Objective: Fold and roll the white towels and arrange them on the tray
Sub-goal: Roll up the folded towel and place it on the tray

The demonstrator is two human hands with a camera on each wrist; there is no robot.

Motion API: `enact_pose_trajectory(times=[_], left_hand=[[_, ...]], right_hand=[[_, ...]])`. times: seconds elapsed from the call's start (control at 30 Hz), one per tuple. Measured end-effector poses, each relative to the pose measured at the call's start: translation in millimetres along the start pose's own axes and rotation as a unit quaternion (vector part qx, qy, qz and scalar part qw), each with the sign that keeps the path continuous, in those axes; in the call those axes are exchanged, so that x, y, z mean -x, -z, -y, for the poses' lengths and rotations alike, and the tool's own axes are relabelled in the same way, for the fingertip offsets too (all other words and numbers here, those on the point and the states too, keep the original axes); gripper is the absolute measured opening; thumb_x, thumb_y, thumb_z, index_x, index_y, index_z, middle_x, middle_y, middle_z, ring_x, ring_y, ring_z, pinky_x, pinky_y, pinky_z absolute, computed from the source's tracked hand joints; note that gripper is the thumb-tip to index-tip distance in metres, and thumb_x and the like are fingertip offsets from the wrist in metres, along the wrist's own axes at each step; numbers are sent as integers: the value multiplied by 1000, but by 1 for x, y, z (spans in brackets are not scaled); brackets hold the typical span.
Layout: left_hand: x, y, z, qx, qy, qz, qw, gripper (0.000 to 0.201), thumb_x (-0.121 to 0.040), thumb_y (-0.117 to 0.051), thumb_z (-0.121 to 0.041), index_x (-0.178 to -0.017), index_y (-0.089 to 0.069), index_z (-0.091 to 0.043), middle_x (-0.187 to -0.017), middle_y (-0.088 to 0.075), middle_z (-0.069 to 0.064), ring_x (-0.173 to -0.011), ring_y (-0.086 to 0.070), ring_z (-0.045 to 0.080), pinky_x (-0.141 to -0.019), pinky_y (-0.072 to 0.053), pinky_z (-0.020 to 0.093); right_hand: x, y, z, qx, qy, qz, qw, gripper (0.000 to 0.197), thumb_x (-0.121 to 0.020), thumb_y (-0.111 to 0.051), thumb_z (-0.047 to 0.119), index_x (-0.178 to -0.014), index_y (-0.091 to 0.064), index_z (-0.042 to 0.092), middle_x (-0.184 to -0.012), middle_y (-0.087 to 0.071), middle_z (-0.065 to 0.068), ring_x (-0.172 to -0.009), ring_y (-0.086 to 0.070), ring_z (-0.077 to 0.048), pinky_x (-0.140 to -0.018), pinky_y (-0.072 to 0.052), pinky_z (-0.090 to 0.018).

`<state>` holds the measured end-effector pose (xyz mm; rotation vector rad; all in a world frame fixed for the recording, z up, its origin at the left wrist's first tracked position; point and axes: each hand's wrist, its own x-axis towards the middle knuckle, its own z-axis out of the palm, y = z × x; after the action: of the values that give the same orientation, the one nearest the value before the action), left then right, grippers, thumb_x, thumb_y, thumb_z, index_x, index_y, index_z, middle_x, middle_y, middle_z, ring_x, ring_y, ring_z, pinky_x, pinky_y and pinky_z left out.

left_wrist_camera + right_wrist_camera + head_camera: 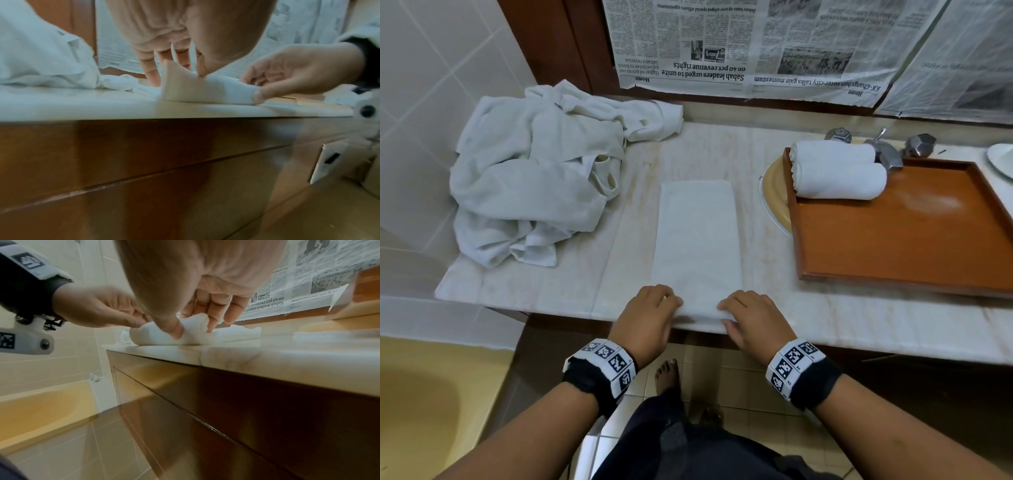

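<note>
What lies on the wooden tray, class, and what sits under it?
On the wooden tray lie two rolled towels, side by side at its far left corner. Under that corner a yellow basin shows. The tray covers the rest of the basin.

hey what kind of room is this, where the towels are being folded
Most likely a bathroom, perhaps a hotel's: a marble vanity counter with a sink basin and metal taps, tiled walls, and what looks like a bathtub beside it.
</note>
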<state>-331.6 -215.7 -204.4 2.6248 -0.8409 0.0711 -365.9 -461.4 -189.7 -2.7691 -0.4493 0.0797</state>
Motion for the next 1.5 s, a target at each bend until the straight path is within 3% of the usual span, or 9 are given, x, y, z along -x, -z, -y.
enact_pose_trajectory(times=[0.17,0.33,0.5,0.6,0.8,1.07,1.27,1.37,1.5], left_hand=[[-2,-3,-11,-80,-82,6,993,25,-91,-47,-36,-104,-63,-22,-103,-61,-1,-90,-56,21,-75,-47,35],[-5,-3,-2,-14,37,9,999,34,-93,-41,-45,-99,-67,-23,-93,-61,-4,-77,-57,21,-67,-43,32],[-1,-2,6,75,102,18,992,42,-96,-33,-44,-95,-68,-21,-90,-61,-4,-80,-55,21,-72,-46,35],[-10,4,6,86,142,67,984,47,-95,-30,-48,-98,-69,-21,-94,-64,-4,-87,-57,20,-78,-45,36],[-28,8,4,134,225,103,960,16,-92,-46,-39,-87,-59,-30,-87,-60,-14,-90,-60,16,-88,-47,41],[-40,6,5,142,230,104,957,9,-94,-54,-24,-88,-49,-29,-82,-58,-17,-89,-60,11,-88,-47,40],[-34,10,6,114,186,110,970,6,-92,-54,-24,-89,-52,-29,-85,-56,-13,-86,-60,17,-80,-48,39],[-23,9,7,20,96,58,993,12,-82,-66,-11,-87,-62,-22,-86,-55,-3,-75,-54,25,-63,-41,32],[-17,7,8,-64,15,2,998,16,-74,-73,-9,-83,-66,-20,-84,-58,-1,-72,-54,25,-63,-37,31]], right_hand=[[-11,10,-5,-16,-2,69,997,31,-97,-54,32,-127,-60,25,-124,-61,6,-112,-55,-16,-98,-38,-32],[-19,18,-11,-27,-19,112,993,31,-101,-49,35,-131,-58,30,-130,-58,8,-120,-51,-14,-102,-32,-33],[-19,16,-12,-48,-44,121,991,33,-101,-50,40,-130,-59,29,-127,-58,7,-119,-50,-15,-103,-33,-33],[-19,13,-11,-52,-48,117,991,30,-101,-49,40,-127,-60,29,-124,-59,7,-114,-52,-16,-98,-36,-31],[-23,9,-7,-38,-65,122,990,28,-103,-43,38,-121,-60,28,-120,-58,4,-108,-51,-19,-91,-39,-34],[-27,13,-4,-43,-87,139,985,29,-104,-40,38,-121,-60,25,-119,-57,2,-108,-51,-20,-91,-40,-35],[-35,16,0,-35,-112,148,982,30,-104,-38,39,-119,-61,26,-117,-58,2,-106,-53,-21,-90,-41,-36],[-38,18,5,-26,-129,148,980,30,-104,-38,39,-117,-62,27,-115,-59,1,-104,-55,-21,-90,-43,-37],[-44,22,7,-36,-163,158,973,27,-102,-43,39,-112,-66,29,-113,-61,3,-105,-58,-21,-93,-42,-38]])
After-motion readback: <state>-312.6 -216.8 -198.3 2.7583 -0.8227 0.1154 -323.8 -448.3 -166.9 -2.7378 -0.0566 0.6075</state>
